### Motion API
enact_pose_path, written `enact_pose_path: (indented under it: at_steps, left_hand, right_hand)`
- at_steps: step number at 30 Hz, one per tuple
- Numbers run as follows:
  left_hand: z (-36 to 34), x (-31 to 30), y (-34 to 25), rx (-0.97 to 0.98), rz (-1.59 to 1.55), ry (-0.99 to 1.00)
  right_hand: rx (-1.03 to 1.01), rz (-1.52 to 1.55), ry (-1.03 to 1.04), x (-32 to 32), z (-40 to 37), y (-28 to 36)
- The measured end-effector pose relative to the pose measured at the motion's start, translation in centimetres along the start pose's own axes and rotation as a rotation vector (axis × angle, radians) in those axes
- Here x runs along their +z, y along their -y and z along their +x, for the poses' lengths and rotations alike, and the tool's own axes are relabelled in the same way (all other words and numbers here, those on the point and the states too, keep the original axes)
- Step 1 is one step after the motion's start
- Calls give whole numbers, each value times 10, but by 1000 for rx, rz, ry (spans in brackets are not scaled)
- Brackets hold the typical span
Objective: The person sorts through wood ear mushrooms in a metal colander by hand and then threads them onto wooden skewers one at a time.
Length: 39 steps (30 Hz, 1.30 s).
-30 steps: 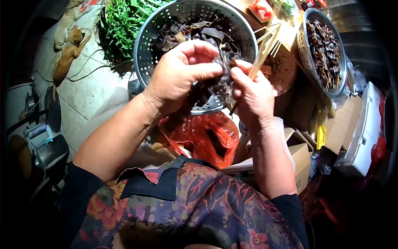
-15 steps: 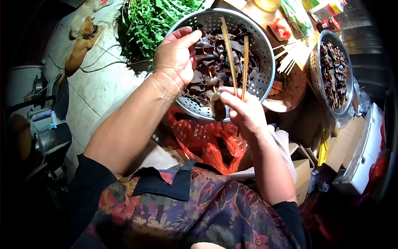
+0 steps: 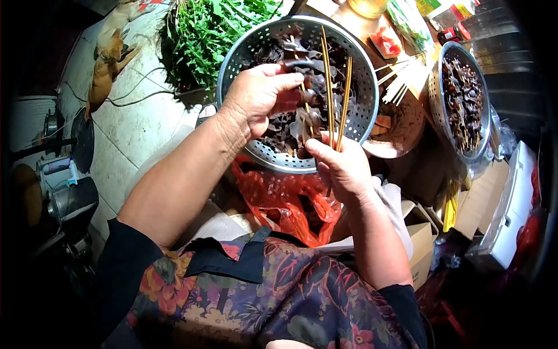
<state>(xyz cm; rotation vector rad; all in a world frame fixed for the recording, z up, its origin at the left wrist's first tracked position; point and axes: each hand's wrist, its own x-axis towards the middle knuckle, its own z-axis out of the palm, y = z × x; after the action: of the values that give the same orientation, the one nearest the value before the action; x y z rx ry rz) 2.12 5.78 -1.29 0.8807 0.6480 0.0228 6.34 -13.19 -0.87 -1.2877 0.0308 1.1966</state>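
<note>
Skewers [image 3: 329,75] clenched in right hand [image 3: 343,168] fingers; left hand [image 3: 258,99] pinching fungus [image 3: 306,98] onto one: may prick skin or split it.

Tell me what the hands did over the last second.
The left hand parted from the right hand, reached up into the colander, pinched a dark fungus piece and has come back toward the bamboo skewers. The right hand swung those skewers from slanting rightward to nearly upright, keeping hold. The colander, red bag and second colander stayed put.
</note>
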Motion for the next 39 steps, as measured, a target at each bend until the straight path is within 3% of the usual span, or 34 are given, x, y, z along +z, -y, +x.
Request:
enact_pose_path:
  at_steps: [4, 8, 10, 16, 19, 24, 34, 39]
  left_hand:
    - [2, -4, -8, 62, 65, -98]
    - [1, 0, 1, 59, 36, -58]
    - [-2, 5, 4, 46, -18, -77]
    - [0, 5, 11, 22, -1, -34]
    - [-3, 11, 8, 98, -59, -20]
    - [-9, 10, 12, -82, 142, 70]
    - [-13, 13, 18, -161, 68, 98]
    - [-15, 17, 18, -107, 119, 113]
  right_hand:
    - [40, -54, -83, 2, -5, 4]
    - [37, -104, -40, -3, -5, 2]
    - [-74, -51, -49, -1, -5, -1]
    - [-71, 5, -54, -3, -4, 2]
    - [-61, 34, -52, -5, -4, 2]
    - [-61, 36, -64, -8, -3, 0]
    - [-60, 73, -38, -10, -3, -4]
    - [-49, 59, -24, -10, -5, -1]
